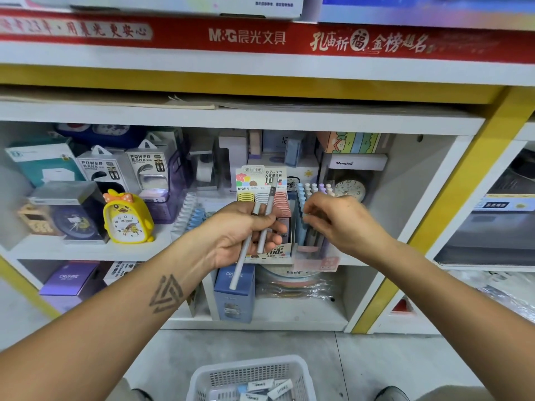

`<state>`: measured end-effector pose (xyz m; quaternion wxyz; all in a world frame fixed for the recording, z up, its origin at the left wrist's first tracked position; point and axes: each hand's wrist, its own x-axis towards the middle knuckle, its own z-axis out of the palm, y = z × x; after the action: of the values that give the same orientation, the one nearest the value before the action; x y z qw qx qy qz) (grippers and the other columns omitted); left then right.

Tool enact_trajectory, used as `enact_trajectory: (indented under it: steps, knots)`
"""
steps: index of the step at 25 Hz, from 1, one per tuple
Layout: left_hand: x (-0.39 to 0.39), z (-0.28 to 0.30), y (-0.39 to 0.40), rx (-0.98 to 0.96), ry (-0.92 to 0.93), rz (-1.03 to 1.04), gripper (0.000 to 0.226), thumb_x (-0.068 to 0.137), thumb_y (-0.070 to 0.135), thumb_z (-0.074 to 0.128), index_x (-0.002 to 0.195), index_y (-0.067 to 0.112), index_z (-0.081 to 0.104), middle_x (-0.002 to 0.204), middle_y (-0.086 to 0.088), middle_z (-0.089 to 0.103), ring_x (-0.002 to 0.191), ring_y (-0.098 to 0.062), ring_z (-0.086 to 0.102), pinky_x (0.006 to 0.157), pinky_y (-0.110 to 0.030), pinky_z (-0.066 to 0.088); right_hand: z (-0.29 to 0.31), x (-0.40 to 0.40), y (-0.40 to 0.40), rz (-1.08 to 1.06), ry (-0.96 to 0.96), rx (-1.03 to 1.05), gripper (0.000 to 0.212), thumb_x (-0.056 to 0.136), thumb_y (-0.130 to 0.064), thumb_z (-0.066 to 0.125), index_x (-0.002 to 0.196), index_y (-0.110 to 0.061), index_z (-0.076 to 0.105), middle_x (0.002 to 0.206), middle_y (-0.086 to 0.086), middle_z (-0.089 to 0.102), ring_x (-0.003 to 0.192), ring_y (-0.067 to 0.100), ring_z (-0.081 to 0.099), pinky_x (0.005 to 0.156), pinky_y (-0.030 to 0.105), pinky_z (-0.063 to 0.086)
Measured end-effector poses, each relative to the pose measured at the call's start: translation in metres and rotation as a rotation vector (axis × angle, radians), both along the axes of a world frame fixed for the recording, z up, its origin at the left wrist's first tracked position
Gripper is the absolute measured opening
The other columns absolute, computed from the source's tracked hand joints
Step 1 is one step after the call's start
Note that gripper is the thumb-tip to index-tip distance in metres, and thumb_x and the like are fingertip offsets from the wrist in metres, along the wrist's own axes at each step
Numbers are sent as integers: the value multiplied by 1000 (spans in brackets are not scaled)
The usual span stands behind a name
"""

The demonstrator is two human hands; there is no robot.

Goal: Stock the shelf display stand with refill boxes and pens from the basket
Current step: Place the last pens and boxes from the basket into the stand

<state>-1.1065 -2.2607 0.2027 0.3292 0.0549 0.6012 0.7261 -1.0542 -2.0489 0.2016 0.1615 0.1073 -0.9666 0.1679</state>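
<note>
Head view: right hand fingertips blurred

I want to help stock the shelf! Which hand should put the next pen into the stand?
Probably the right hand: it is already at the pastel pens standing in the clear display stand, pinching something too blurred to name. The left hand grips two slim grey pens beside it and can pass one over.

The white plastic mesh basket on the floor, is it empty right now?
No, the white plastic mesh basket on the grey floor holds several small white refill boxes lying loose on its bottom.
</note>
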Motion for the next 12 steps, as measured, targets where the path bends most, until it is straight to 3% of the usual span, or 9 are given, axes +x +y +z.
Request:
enact_trajectory:
  steps: [3, 4, 8, 12]
  knots:
    - [1, 2, -2, 3, 61, -74, 19, 95, 1, 57, 111, 1, 66, 93, -21, 70, 63, -21, 63, 54, -28, 53, 4, -1, -4, -41, 63, 179, 13, 95, -29, 64, 100, -22, 74, 99, -8, 71, 93, 18, 65, 75, 35, 53]
    - [1, 2, -2, -1, 77, -102, 21, 96, 1, 56, 114, 1, 66, 92, -21, 69, 62, -20, 61, 54, -27, 52, 8, -3, -6, -52, 71, 79, 15, 95, -28, 64, 103, -21, 75, 101, -7, 70, 92, 16, 65, 76, 34, 53]
    - [4, 3, 0, 8, 109, -227, 23, 95, 4, 57, 117, 2, 64, 91, -20, 70, 63, -21, 62, 55, -27, 52, 27, -2, -12, 5, -171, -918, 26, 95, -21, 67, 121, -14, 65, 80, 0, 74, 68, 13, 63, 61, 23, 51]
    - [6, 3, 4, 19, 90, -295, 30, 96, 10, 58, 124, -1, 60, 107, -22, 71, 92, -28, 71, 78, -36, 60, 35, 3, -12, 39, -75, -1077, 14, 93, -3, 67, 106, -1, 67, 72, 12, 70, 66, 20, 65, 63, 25, 54]
